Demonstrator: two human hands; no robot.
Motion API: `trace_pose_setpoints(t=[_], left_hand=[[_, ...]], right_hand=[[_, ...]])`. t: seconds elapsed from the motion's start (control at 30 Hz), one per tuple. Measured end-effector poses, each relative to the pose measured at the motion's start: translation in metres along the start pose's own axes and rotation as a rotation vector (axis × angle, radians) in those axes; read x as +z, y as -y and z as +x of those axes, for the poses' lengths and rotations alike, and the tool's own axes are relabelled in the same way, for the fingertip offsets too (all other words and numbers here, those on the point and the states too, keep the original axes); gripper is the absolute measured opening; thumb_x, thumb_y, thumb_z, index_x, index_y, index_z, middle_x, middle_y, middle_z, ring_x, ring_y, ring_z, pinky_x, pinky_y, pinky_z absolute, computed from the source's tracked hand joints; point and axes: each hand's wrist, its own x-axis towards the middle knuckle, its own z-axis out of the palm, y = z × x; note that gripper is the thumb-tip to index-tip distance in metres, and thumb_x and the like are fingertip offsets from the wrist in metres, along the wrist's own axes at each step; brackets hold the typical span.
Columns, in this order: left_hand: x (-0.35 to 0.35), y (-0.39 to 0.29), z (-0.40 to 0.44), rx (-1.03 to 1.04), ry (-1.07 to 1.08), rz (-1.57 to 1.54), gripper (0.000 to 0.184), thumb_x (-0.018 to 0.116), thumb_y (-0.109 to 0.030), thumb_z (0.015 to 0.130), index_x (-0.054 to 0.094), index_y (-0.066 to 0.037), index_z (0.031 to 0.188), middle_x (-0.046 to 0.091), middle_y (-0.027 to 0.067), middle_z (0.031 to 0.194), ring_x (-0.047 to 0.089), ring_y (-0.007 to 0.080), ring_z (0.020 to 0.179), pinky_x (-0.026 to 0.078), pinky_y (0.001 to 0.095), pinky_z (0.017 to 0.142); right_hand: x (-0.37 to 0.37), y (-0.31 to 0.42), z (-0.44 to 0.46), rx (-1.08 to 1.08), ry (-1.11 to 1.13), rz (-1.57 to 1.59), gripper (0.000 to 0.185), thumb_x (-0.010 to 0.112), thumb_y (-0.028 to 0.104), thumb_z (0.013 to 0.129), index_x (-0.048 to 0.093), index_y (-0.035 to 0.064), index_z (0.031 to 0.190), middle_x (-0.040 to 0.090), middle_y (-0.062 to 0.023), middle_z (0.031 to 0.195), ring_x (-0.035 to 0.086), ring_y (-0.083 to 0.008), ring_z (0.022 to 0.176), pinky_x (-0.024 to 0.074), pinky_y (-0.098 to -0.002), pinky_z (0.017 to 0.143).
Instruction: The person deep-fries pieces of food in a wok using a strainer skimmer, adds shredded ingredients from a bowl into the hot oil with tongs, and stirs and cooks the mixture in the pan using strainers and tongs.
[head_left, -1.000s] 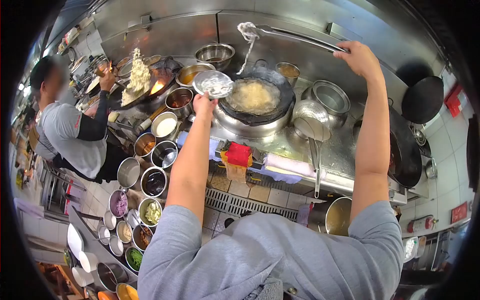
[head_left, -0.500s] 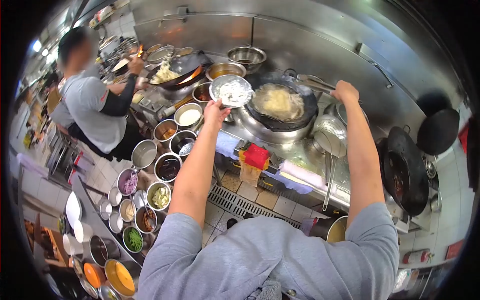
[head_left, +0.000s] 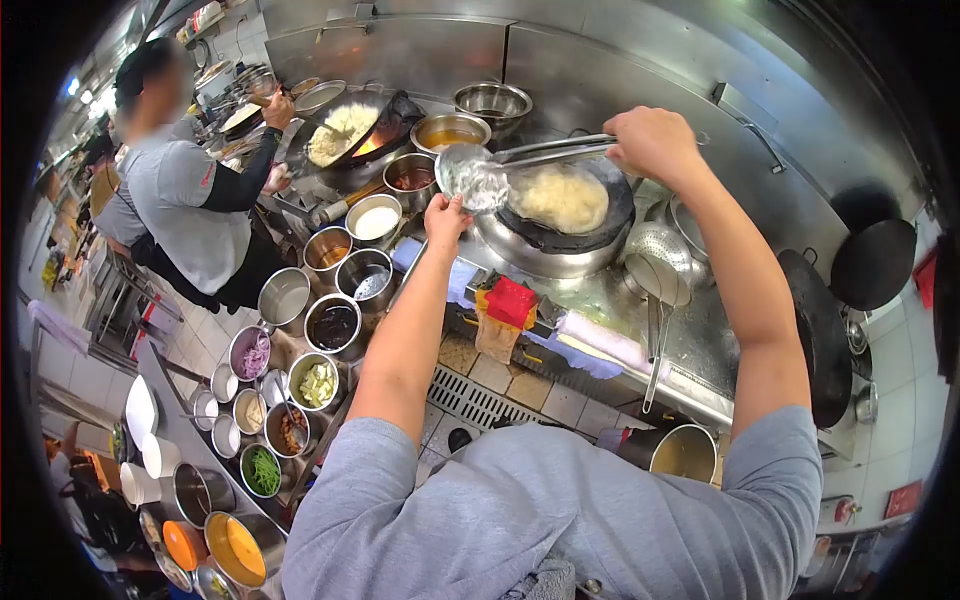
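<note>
My left hand [head_left: 447, 218] grips the rim of a metal bowl [head_left: 452, 165], tipped toward the wok, with a whitish, glistening coating inside. My right hand [head_left: 655, 143] is closed around the handle end of long metal tongs [head_left: 560, 149]. The tongs run left above the wok, their tips at the bowl; whether they pinch anything cannot be made out. Below them, pale food [head_left: 562, 200] lies in bubbling liquid in a black wok [head_left: 622, 215] on the stove.
On my left are several metal pots of sauces and chopped ingredients, including a dark sauce pot [head_left: 335, 328]. A co-worker [head_left: 190, 180] stirs food in another wok [head_left: 405, 125]. Strainers [head_left: 658, 255] rest right of my wok; a red-topped container [head_left: 511, 303] hangs at the counter edge.
My right hand has moved left, swinging the tongs from the wok to the bowl. The bowl has tilted further, and less white shows inside. The pale food in the wok looks more spread out.
</note>
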Motion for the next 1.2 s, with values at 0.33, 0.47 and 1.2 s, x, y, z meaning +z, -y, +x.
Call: trace_pose_setpoints(t=[0.33, 0.47, 1.2], left_hand=[[0.004, 0.014, 0.006, -0.27, -0.062, -0.184, 0.012, 0.052, -0.016, 0.087, 0.045, -0.009, 0.082, 0.053, 0.0082, 0.088, 0.055, 0.0229, 0.07, 0.052, 0.0328, 0.063], [-0.01, 0.011, 0.004, -0.268, -0.101, -0.224, 0.01, 0.053, -0.015, 0.086, 0.046, -0.007, 0.086, 0.052, 0.0081, 0.09, 0.056, 0.0241, 0.071, 0.053, 0.0316, 0.06], [-0.025, -0.012, -0.008, 0.038, -0.028, 0.048, 0.021, 0.055, -0.015, 0.085, 0.041, -0.008, 0.071, 0.05, 0.0018, 0.065, 0.051, 0.0104, 0.052, 0.048, 0.0244, 0.048]], right_hand=[[-0.028, -0.076, -0.031, 0.291, -0.226, 0.203, 0.034, 0.06, 0.035, 0.077, 0.061, 0.0161, 0.106, 0.063, -0.0107, 0.094, 0.059, -0.0288, 0.089, 0.046, -0.0384, 0.076], [-0.016, -0.092, -0.034, 0.419, -0.183, 0.3, 0.038, 0.061, 0.036, 0.076, 0.06, 0.0153, 0.108, 0.062, -0.0115, 0.099, 0.059, -0.0273, 0.092, 0.0456, -0.0373, 0.078], [0.019, 0.013, 0.005, 0.051, -0.037, 0.196, 0.032, 0.062, 0.034, 0.076, 0.063, 0.0119, 0.099, 0.063, -0.0095, 0.093, 0.06, -0.0275, 0.09, 0.0479, -0.0399, 0.074]])
